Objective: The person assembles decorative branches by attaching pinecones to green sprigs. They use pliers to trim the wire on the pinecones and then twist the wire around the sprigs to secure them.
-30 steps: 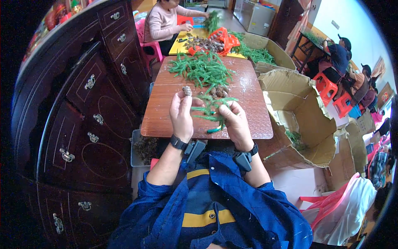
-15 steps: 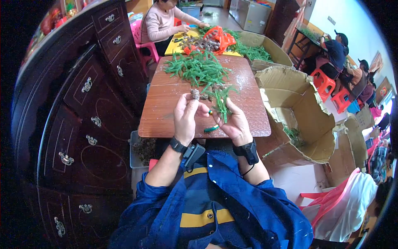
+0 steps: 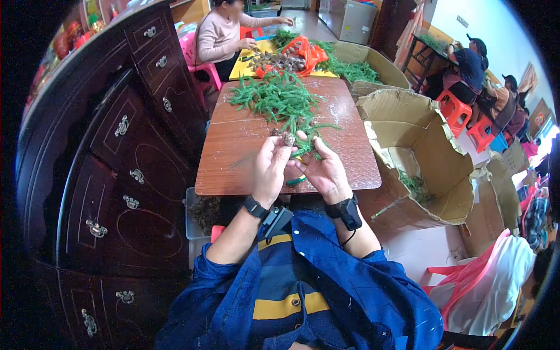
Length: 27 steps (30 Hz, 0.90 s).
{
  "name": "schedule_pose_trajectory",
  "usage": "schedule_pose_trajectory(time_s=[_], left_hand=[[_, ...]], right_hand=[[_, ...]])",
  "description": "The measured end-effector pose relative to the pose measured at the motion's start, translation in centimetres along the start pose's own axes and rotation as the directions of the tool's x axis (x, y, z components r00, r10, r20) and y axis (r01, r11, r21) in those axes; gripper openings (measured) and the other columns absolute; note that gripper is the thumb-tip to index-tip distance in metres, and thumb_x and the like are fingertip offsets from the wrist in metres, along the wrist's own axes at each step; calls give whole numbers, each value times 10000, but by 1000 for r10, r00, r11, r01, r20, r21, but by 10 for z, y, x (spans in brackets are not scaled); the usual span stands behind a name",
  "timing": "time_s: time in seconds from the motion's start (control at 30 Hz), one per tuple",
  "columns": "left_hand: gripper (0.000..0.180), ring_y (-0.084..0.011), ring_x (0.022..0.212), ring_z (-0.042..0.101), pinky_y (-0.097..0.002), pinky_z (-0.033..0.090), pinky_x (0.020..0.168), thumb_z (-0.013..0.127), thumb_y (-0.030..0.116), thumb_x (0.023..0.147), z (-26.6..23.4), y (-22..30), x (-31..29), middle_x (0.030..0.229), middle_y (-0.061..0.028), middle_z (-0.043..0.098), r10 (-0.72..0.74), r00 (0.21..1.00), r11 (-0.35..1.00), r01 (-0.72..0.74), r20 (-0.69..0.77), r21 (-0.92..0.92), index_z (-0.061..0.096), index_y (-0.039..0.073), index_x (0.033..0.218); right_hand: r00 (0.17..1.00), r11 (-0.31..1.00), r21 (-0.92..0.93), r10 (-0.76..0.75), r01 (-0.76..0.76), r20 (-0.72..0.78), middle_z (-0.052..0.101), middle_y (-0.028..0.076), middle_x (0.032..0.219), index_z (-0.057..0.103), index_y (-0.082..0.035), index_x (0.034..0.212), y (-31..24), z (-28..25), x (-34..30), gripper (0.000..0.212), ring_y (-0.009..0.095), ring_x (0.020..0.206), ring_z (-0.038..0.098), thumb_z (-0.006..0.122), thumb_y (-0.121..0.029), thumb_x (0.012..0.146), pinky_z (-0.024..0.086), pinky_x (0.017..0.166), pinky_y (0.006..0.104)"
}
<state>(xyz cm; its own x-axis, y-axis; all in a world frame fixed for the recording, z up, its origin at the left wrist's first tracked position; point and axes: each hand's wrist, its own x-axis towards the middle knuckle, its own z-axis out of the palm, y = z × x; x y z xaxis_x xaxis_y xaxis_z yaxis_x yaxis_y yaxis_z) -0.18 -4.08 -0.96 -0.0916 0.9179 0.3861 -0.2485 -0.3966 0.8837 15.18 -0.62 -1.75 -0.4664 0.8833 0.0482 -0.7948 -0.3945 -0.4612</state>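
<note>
Obs., head view: 2 own hands raised together over near edge of brown wooden table point(image 3: 245, 151). Left hand point(image 3: 269, 169) w/ black wristband, fingers curled shut, pinching 1 small brown pine cone point(image 3: 287, 139) at fingertips; cone looks dark, knobbly, roughly round, held above tabletop just below sprig pile. Right hand point(image 3: 324, 172) w/ black wrist device, fingers half curled, loosely closed on 1 small bunch of green needle-leaf sprigs point(image 3: 309, 149); hands touching/nearly touching at thumbs, can't tell which. 1 large loose heap of same green conifer sprigs point(image 3: 274, 96) on far half of table. 1 green short stick-like item point(image 3: 295, 181) lies at table edge betw. wrists, kind unclear. Beyond: 1 yellow table point(image 3: 245, 63) carrying more cones, greens and 1 orange plastic bag point(image 3: 306, 49). 1 big open brown cardboard box point(image 3: 408, 146) to right, few sprigs inside. 1 dark wooden drawer cabinet point(image 3: 116, 146) to left. 1 person in pink top point(image 3: 219, 35) seated at far end; approx. 2 more persons on red stools point(image 3: 466, 116) far right.
</note>
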Motion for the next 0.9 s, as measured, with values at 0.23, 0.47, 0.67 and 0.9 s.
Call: schedule_pose_trajectory(time_s=[0.23,0.47,0.67,0.9], left_hand=[[197,-107,1002,636,-262,540,824,545,180,1043,-1,2,0,1122,-57,675,-30,999,996,33,40,-79,595,28,1158],[170,-99,931,626,-262,503,845,543,160,1038,-15,2,4,1032,-49,695,39,999,999,-40,-26,-19,597,22,1122],[159,-93,883,613,-263,494,838,535,147,1036,-27,2,6,962,-47,679,84,995,996,-83,59,-14,582,16,1113],[194,-114,850,604,-290,483,852,518,208,1036,-23,9,6,897,-44,639,13,979,999,-18,203,27,557,30,1104]], right_hand=[[998,1000,0,-15,15,-57,659,80,1253,642,-102,1167,11,-7,5,234,234,1166,602,581,-278,1024,479,999,447],[997,999,5,-34,35,-67,656,82,1222,617,-85,1224,-2,-17,7,307,227,1210,571,663,-256,973,468,1020,421],[873,749,-564,-478,349,-94,654,97,1198,583,-59,1304,-8,15,-3,378,194,1216,553,670,-217,972,452,1032,386],[965,438,-869,-215,233,150,666,55,1008,604,-19,1224,-9,9,-2,367,115,955,633,729,-214,940,526,815,300]])
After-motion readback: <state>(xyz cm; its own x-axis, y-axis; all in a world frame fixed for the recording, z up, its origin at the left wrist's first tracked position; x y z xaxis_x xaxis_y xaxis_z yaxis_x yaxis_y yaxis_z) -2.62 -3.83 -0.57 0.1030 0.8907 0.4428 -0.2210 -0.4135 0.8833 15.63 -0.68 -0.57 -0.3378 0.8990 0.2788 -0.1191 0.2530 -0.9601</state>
